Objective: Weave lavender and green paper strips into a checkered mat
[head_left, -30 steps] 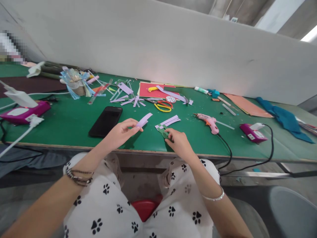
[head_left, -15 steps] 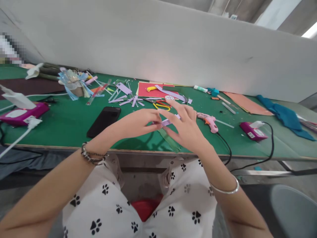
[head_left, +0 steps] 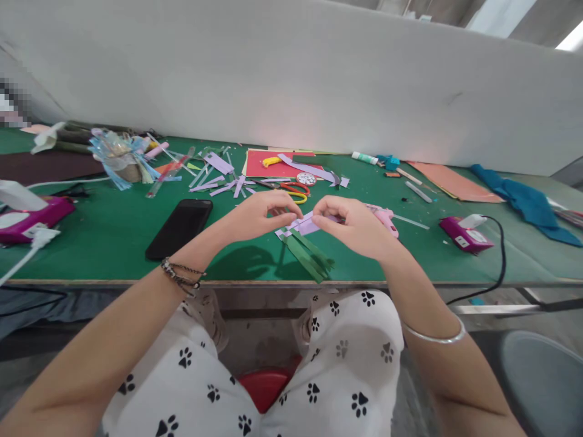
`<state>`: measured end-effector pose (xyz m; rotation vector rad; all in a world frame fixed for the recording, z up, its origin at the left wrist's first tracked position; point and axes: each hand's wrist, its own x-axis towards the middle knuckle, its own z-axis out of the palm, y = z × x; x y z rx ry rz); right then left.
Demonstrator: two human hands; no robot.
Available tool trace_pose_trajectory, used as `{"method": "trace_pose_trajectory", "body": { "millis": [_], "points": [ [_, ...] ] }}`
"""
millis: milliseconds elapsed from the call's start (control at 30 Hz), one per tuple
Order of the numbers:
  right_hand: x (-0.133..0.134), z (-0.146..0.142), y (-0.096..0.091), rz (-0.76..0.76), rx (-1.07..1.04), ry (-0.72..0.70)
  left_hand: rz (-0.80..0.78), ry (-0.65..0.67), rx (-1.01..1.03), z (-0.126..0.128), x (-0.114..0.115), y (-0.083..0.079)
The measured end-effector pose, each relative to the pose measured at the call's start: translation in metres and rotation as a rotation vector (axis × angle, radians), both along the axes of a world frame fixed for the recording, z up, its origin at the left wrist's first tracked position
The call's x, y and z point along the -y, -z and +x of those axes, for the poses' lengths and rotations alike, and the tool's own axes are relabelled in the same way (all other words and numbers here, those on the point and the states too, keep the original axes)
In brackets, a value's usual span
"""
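My left hand is curled, its thumb and fingertips meeting at the edge of a purple paper strip. From the other side my right hand pinches the same strip between thumb and fingers. Below the hands, green paper strips slant toward the table's front edge, with small purple bits at their upper end. Exactly how the purple and green pieces join is hard to make out. Just behind my right hand lies a pink glue gun, partly hidden by it.
A black phone lies left of my hands. Behind them are scissors, a red sheet with a yellow-handled tool, and scattered purple strips. Magenta power blocks with cords stand at both sides. A white partition rises behind.
My hands have drawn apart slightly and lowered; my right fingers, spread before, are now pinched together. More of the green strips and purple paper shows. The view has shifted a little.
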<state>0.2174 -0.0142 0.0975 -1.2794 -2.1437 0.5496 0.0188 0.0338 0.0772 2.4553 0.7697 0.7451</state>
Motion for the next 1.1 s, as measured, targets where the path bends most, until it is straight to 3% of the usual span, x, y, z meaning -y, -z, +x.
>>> {"method": "trace_pose_trajectory", "body": {
  "millis": [67, 233, 367, 433, 533, 667, 900, 1100],
  "points": [
    [0.001, 0.012, -0.002, -0.052, -0.022, 0.026, 0.037, -0.045, -0.078, -0.004, -0.006, 0.014],
    [0.011, 0.05, -0.017, -0.123, -0.296, 0.161, 0.214, 0.017, -0.43, -0.007, -0.018, 0.044],
    [0.024, 0.077, -0.034, 0.16, -0.586, 0.271, 0.31, 0.04, -0.633, 0.001, -0.02, 0.054],
    [0.029, 0.085, -0.04, 0.307, -0.628, 0.306, 0.3, 0.042, -0.659, 0.004, -0.02, 0.056],
    [0.032, 0.088, -0.042, 0.342, -0.611, 0.322, 0.274, 0.027, -0.651, 0.007, -0.021, 0.06],
    [0.028, 0.081, -0.033, 0.182, -0.544, 0.337, 0.265, 0.005, -0.638, 0.009, -0.021, 0.062],
    [0.019, 0.076, -0.013, 0.0, -0.35, 0.187, 0.266, -0.021, -0.629, 0.01, -0.019, 0.06],
    [0.017, 0.07, -0.018, -0.106, 0.027, -0.028, 0.28, 0.016, -0.667, 0.011, -0.025, 0.053]
  ]
}}
